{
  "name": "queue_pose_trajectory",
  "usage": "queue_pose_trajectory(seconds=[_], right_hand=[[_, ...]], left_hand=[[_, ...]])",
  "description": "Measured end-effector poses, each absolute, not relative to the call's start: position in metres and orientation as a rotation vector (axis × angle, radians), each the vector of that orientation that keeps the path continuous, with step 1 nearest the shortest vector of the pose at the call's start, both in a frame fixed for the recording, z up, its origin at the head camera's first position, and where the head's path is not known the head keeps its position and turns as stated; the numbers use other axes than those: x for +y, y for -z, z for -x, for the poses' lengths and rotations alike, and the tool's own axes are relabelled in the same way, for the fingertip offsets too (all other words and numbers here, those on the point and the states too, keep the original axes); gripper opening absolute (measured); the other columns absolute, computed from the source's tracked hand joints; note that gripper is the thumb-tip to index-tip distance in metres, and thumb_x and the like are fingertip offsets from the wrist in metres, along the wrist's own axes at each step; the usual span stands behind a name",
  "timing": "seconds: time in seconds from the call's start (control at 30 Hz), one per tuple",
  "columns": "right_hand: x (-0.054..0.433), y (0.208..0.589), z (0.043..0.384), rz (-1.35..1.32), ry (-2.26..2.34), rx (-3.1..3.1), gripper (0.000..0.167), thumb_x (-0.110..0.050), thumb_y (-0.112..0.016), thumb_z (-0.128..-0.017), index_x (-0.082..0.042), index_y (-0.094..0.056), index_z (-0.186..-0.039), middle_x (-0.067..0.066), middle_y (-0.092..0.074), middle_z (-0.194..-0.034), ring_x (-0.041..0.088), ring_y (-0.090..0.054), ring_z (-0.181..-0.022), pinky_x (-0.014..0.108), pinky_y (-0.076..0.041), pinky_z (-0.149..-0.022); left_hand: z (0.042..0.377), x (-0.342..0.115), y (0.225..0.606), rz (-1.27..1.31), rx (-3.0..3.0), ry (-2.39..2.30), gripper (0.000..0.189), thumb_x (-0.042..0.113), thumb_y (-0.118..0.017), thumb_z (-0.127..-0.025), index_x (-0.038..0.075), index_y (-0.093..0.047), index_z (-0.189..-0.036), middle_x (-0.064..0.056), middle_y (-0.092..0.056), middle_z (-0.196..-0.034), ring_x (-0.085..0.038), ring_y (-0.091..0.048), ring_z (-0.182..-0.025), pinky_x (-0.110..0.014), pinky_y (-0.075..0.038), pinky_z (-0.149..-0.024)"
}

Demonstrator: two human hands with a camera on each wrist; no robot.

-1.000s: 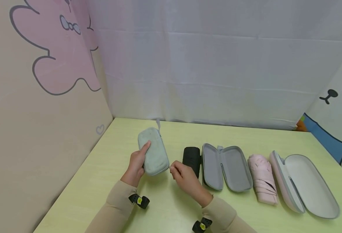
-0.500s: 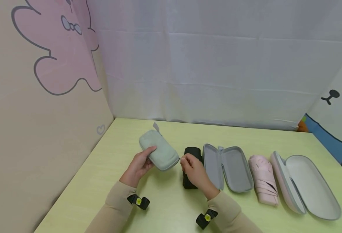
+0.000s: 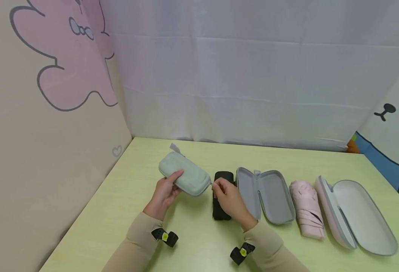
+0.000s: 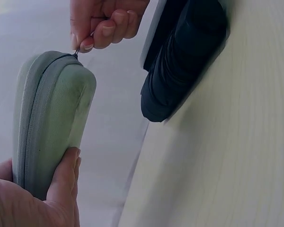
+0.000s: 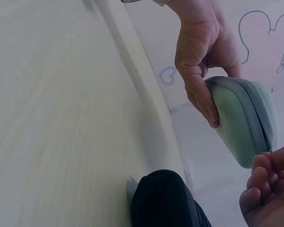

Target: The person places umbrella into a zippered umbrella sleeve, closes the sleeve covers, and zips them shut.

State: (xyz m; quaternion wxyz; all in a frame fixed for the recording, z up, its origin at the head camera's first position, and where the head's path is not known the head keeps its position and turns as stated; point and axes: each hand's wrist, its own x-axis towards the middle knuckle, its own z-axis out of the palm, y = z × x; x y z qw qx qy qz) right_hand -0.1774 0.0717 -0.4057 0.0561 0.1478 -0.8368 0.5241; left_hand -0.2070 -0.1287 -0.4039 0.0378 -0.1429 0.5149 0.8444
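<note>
My left hand (image 3: 165, 190) grips a pale green zip case (image 3: 185, 172) above the table, thumb on its upper face. The case is tilted, its far end pointing up and left, with a grey fabric tab (image 3: 174, 147) there. At the near right corner my right hand (image 3: 231, 197) pinches the small zipper pull (image 4: 76, 53). In the right wrist view a dark line runs along part of the zip beside the right fingertips (image 5: 262, 161); whether the zip is parted there I cannot tell. What the case holds is hidden.
Just beyond the right hand lies a black rolled bundle (image 3: 224, 176), like a folded umbrella. To its right stand a grey case (image 3: 275, 198) spread open, a pink folded umbrella (image 3: 306, 207) and an open pink case (image 3: 362, 219). A wall borders the table's left side.
The green case has turned from nearly upright to a slant, its near end swinging right and up. My right hand has shifted right and slightly up, staying at the same corner.
</note>
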Motion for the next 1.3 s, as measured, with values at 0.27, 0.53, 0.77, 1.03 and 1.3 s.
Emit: queue_pose_trajectory(seconds=[0.27, 0.53, 0.77, 1.03, 1.3], right_hand=[[0.068, 0.404, 0.175, -0.46, -1.6, -2.529, 0.019, -0.013, -0.051, -0.097, -0.014, -0.054, -0.078, -0.003, -0.05, -0.063, 0.012, -0.042, -0.052, 0.026, -0.037, -0.051], [0.067, 0.404, 0.171, -0.494, -1.612, -2.534, 0.019, -0.011, -0.052, -0.096, -0.013, -0.053, -0.077, 0.002, -0.051, -0.062, 0.012, -0.042, -0.05, 0.026, -0.037, -0.051], [0.065, 0.404, 0.17, -0.501, -1.623, -2.543, 0.02, -0.011, -0.051, -0.096, -0.014, -0.053, -0.076, -0.004, -0.048, -0.061, 0.012, -0.042, -0.05, 0.027, -0.037, -0.051], [0.062, 0.402, 0.168, -0.513, -1.588, -2.552, 0.021, -0.01, -0.052, -0.096, -0.014, -0.053, -0.075, -0.005, -0.048, -0.061, 0.011, -0.04, -0.049, 0.026, -0.036, -0.049], [0.06, 0.403, 0.167, -0.534, -1.56, -2.54, 0.02, -0.011, -0.052, -0.096, -0.013, -0.053, -0.076, -0.004, -0.049, -0.061, 0.008, -0.038, -0.048, 0.025, -0.034, -0.048]], left_hand=[[0.206, -0.129, 0.403, 0.477, 1.55, -2.65, 0.051, 0.01, -0.061, -0.089, -0.008, -0.035, -0.129, -0.02, -0.057, -0.113, -0.019, -0.063, -0.091, -0.033, -0.051, -0.078], [0.205, -0.126, 0.402, 0.539, 1.505, -2.71, 0.05, 0.009, -0.064, -0.087, -0.009, -0.037, -0.125, -0.02, -0.059, -0.11, -0.019, -0.063, -0.091, -0.033, -0.051, -0.076], [0.205, -0.124, 0.402, 0.559, 1.475, -2.743, 0.052, 0.009, -0.065, -0.087, -0.01, -0.037, -0.126, -0.018, -0.06, -0.107, -0.018, -0.063, -0.09, -0.031, -0.051, -0.074], [0.206, -0.121, 0.402, 0.602, 1.415, -2.794, 0.045, 0.007, -0.065, -0.086, -0.008, -0.041, -0.12, -0.011, -0.063, -0.095, -0.017, -0.063, -0.086, -0.031, -0.051, -0.072], [0.207, -0.116, 0.399, 0.61, 1.378, -2.835, 0.045, 0.006, -0.064, -0.087, -0.009, -0.04, -0.122, -0.014, -0.061, -0.102, -0.018, -0.062, -0.091, -0.033, -0.05, -0.077]])
